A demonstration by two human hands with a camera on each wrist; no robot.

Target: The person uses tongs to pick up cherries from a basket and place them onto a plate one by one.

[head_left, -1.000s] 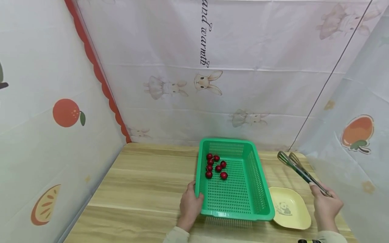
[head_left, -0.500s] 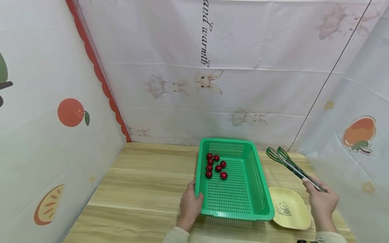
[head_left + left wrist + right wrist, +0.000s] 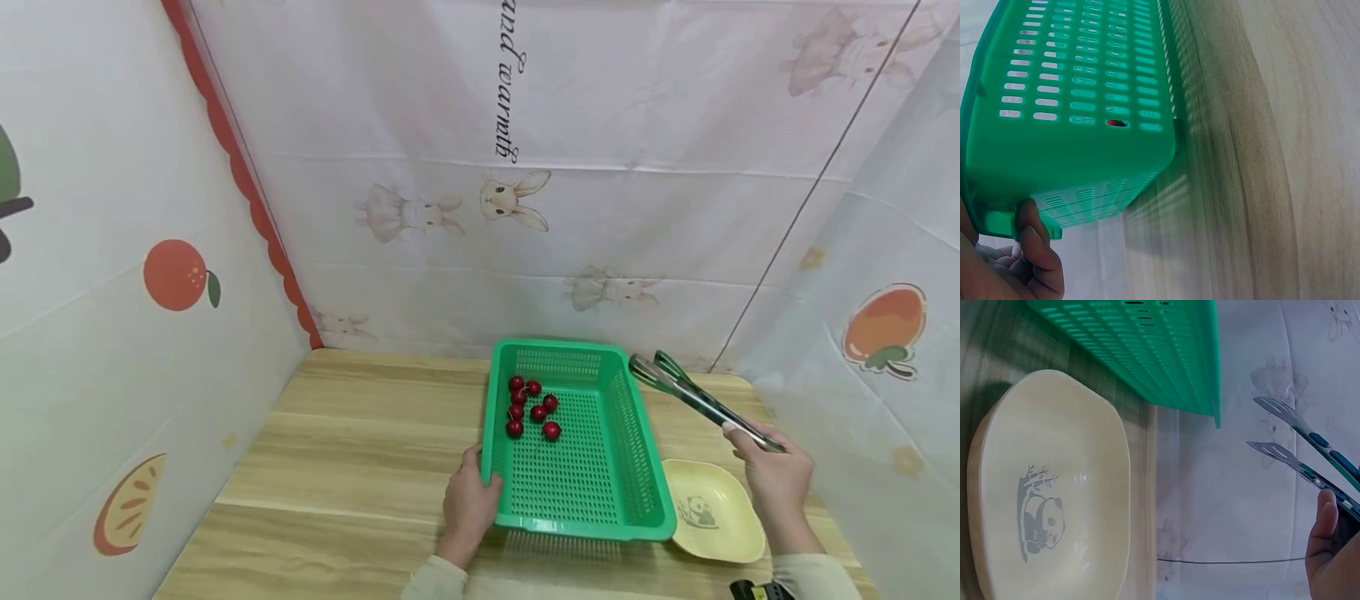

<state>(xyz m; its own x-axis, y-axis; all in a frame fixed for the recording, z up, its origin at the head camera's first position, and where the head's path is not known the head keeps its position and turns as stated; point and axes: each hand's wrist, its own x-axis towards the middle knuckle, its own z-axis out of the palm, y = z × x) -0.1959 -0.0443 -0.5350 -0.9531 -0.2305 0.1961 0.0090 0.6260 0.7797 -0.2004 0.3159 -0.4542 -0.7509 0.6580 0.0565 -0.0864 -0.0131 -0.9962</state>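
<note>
Green plastic basket [image 3: 577, 529] clamped in my left hand [image 3: 471, 502], slotted tongs [image 3: 705, 406] clamped in my right hand [image 3: 782, 483]; hands well apart. Clock is centred on the basket as the head camera sees it, 12 = far side. Left hand at 8, on the rim by the near corner, fingers curled under the lip. Right hand at 3, wrapped round the handle end; tongs up in the air, pointing to 10 from that hand, heads parted and near the basket's 1 o'clock corner. In the basket, around 10: eight red cherries [image 3: 538, 412] on the perforated floor, some touching, some slightly apart; a bit of red shows through a slot in the left wrist view. Yellow plate [image 3: 727, 504] at 4, just beside the basket, grey panda print; rim overlaps its edge from the head, wood shows between from the right wrist. Basket and plate on a wood-grain table [image 3: 360, 467]. Pale sleeves [image 3: 435, 581] on both arms, dark band [image 3: 761, 590] with yellow at my right wrist. Back cloth [image 3: 577, 250] at 12, rabbits and lettering; left cloth [image 3: 67, 333] at 9 to 10, fruit prints; right cloth [image 3: 847, 242] at 2 to 3, orange fruit print.
</note>
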